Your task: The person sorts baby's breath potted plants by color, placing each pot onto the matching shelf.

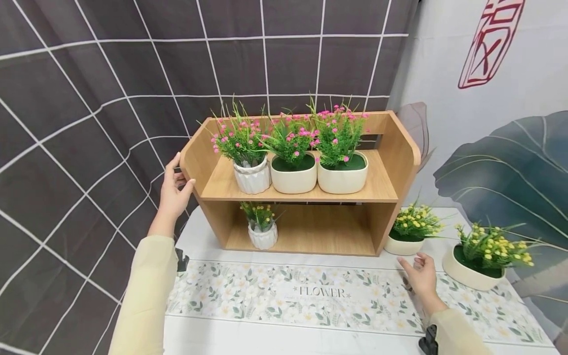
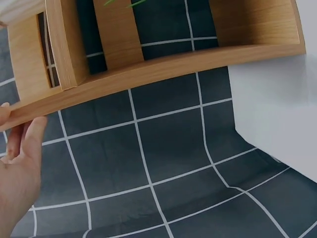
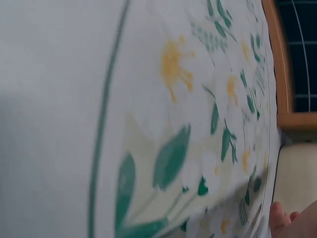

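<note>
Cloth (image 1: 66, 128) with white grid lines on a dark ground fills the left of our head view. Beside it we see the left hand (image 1: 174, 195) pinching the left side panel of the wooden shelf (image 1: 319, 229), which stands upright on the table; our left wrist view shows the panel's edge between thumb and fingers, and gaps in the shelf's back that plants mostly hide from the head. On the upper board, in a row, we find a white pot (image 1: 253, 178) and two cream pots (image 1: 294, 181), all with pink flowers; below, near the left end, a small white pot (image 1: 263, 238) holds yellow ones. Further right, the right hand (image 1: 423, 278) grips nothing, thumb and fingers apart, just before a cream planter (image 1: 403, 247) of yellow flowers beside the shelf; we cannot tell whether they touch. Our right wrist view catches only fingertips near that planter's wall, and mostly the floral runner (image 1: 324, 308), whose word "FLOWER" we read from the head alone. Rightmost sits a second yellow-flowered planter (image 1: 470, 273).
</note>
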Demonstrator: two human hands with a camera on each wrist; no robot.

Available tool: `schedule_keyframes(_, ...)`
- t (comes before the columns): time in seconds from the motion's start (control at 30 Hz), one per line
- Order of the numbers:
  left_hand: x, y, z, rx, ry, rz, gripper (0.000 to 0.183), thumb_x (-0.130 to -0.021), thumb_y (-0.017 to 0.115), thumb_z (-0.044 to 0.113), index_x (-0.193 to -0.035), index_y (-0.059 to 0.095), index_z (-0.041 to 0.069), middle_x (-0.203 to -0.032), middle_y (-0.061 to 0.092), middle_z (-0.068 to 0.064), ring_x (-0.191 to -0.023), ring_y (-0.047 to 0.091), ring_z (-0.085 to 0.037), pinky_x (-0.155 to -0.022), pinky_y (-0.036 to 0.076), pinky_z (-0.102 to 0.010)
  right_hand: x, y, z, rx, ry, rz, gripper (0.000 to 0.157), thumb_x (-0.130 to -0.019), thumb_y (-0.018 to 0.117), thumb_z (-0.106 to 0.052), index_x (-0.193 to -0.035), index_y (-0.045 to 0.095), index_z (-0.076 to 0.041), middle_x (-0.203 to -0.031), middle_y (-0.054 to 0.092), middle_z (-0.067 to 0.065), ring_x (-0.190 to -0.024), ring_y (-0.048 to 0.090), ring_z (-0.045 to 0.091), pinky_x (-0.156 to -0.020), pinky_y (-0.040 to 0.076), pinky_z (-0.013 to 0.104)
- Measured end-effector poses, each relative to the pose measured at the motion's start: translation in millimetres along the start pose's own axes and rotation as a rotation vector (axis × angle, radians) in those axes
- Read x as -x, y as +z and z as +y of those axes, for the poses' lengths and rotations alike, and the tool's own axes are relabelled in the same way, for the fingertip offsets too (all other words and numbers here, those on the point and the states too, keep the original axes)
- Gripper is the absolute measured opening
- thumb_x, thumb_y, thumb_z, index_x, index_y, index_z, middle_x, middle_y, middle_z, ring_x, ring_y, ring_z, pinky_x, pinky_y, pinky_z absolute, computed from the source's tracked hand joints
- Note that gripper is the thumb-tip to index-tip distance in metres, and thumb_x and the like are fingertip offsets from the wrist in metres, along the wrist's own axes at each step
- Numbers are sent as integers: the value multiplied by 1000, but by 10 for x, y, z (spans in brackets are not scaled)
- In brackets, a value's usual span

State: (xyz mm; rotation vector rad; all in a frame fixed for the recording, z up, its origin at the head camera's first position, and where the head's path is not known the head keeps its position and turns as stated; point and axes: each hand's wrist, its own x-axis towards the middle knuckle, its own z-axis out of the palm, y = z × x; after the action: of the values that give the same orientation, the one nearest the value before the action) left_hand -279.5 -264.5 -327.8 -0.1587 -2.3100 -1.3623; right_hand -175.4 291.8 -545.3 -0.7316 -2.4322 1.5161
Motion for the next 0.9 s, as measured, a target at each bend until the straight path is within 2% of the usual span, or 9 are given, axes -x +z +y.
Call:
schedule_keyframes(0.13,-7,-26,1,-15,-14,-11,70,-92,50,-4,-151,20,19,-122,51,-30,-110,52,-36,-87,44,-32,-104,-49,21,-14,41,-25,81,-91,58,-29,-146,11,9,-142,25,37,-133,27,50,-109,26,55)
schedule_keyframes(0.27,-15,-37,-4,-36,-29,-10,71,-92,51,-3,-151,20,21,-120,53,-30,-109,52,-35,-76,43,-13,-189,-94,3,-25,23,-32,85,-90,60,-22,-147,5,8,-145,19,38,-135,23,51,-110,24,56)
schedule_keyframes(0.4,-13,-39,2,-40,-29,0,72,-91,53,-3,-151,21,21,-118,54,-29,-106,54,-32,-75,42,-11,-300,-133,-23,-23,3,-37,90,-89,62,-22,-148,0,6,-149,13,36,-136,21,50,-111,23,55)
schedule_keyframes(0.57,-22,-48,-2,-31,1,21,71,-90,55,-5,-149,25,18,-117,55,-27,-92,52,-9,-76,42,-10,-412,-153,-15,-51,9,-120,100,-90,63,-29,-149,-13,0,-155,-3,30,-142,8,46,-114,17,54)
schedule_keyframes(0.67,-30,-56,6,-23,28,20,71,-89,55,-7,-149,26,16,-118,54,-28,-87,49,0,-74,41,-7,-478,-165,-9,-50,6,-165,104,-90,63,-30,-148,-17,-2,-155,-10,27,-143,2,43,-115,12,53)
schedule_keyframes(0.77,-37,-59,11,-17,46,9,72,-88,55,-8,-149,25,15,-119,53,-29,-88,49,-1,-73,42,-6,-536,-184,-3,-29,2,-190,104,-89,63,-31,-148,-18,-2,-155,-13,27,-144,-3,42,-116,10,52)
schedule_keyframes(0.9,-45,-56,-3,-13,49,-2,73,-87,55,-9,-150,26,14,-121,52,-29,-92,52,-8,-73,43,-6,-602,-210,-12,-9,0,-197,101,-90,63,-29,-148,-14,1,-154,-12,30,-143,-4,44,-115,11,54)
